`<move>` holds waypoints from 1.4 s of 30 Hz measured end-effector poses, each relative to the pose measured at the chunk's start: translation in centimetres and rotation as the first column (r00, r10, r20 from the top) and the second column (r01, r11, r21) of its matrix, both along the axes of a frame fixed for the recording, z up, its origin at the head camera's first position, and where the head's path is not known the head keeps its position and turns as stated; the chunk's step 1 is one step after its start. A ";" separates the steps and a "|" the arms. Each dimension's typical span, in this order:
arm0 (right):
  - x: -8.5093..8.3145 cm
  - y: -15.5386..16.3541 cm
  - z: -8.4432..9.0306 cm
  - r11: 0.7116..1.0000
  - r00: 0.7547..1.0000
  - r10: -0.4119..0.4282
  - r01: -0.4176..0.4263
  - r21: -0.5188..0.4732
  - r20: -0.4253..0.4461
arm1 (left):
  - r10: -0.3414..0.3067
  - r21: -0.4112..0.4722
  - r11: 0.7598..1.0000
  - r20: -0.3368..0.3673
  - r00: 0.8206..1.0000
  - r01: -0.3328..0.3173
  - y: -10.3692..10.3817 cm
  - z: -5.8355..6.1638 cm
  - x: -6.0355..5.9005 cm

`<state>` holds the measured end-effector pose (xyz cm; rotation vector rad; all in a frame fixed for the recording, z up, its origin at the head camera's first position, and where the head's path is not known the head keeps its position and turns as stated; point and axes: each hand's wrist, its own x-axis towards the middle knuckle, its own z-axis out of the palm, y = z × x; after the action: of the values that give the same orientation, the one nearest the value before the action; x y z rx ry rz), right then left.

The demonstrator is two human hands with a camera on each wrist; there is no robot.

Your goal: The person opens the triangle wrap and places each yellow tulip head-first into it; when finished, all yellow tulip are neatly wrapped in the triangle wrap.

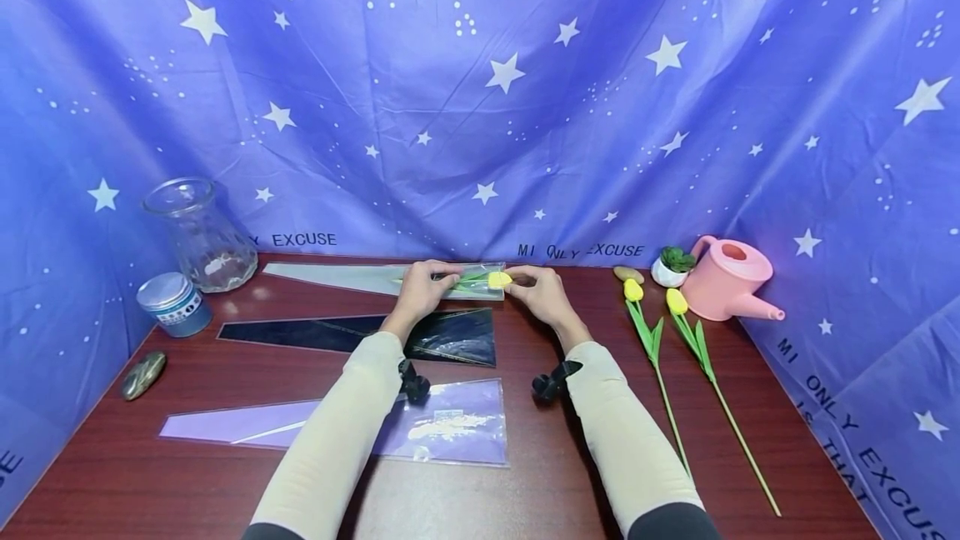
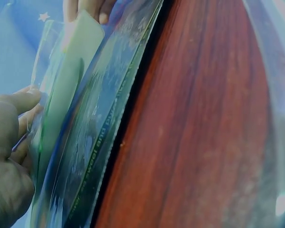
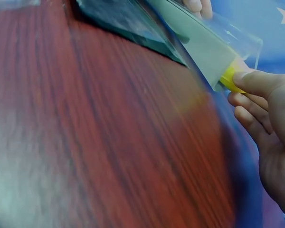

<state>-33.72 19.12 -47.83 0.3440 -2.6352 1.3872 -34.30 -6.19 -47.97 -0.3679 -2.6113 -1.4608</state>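
From the head camera I see the person's left hand (image 1: 426, 288) near the far edge of the brown table (image 1: 570, 465), its thumb and fingers brought together on a pale sleeve (image 1: 322, 277). I can't tell whether they also hold the stem. The right hand (image 1: 543, 294) pinches the bloom of a yellow tulip (image 1: 498, 280) at the sleeve's wide right end; green leaves run leftward from it. Nearer me lie a black sleeve (image 1: 453, 337) and then a purple sleeve (image 1: 468, 432). To my right, two more tulips (image 1: 677, 301) lie side by side, near a brown stone (image 1: 628, 274), a potted plant (image 1: 671, 270) and a pink watering can (image 1: 723, 280). To my left are a glass vase (image 1: 202, 236), a blue jar (image 1: 180, 311) and a dark stone (image 1: 144, 375).

On the left wrist camera, I have the left thumb and bent fingers gripping the clear edge of the pale sleeve, the black sleeve just beside it.

My right wrist view puts the right thumb on the yellow bloom, which sits at the sleeve's mouth, with the other fingers below; the stem's reach inside is hidden from me.
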 end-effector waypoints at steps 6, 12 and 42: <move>-0.6 -0.3 -0.3 0.999 0.999 0.003 -0.001 -0.047 0.052 | -0.004 0.011 1.000 0.016 1.000 0.004 0.0 0.0 0.1; -1.2 -0.9 -0.3 0.998 0.996 0.037 -0.033 -0.050 0.081 | 0.001 0.002 1.000 0.023 1.000 -0.001 0.0 0.2 0.3; 3.4 0.0 0.9 0.990 0.995 -0.097 0.093 -0.102 -0.039 | 0.022 -0.034 0.999 -0.029 0.999 -0.023 0.4 0.7 -0.6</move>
<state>-30.28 19.14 -46.95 0.2307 -2.5013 1.4574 -34.89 -5.83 -47.31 -0.3586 -2.6118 -1.3953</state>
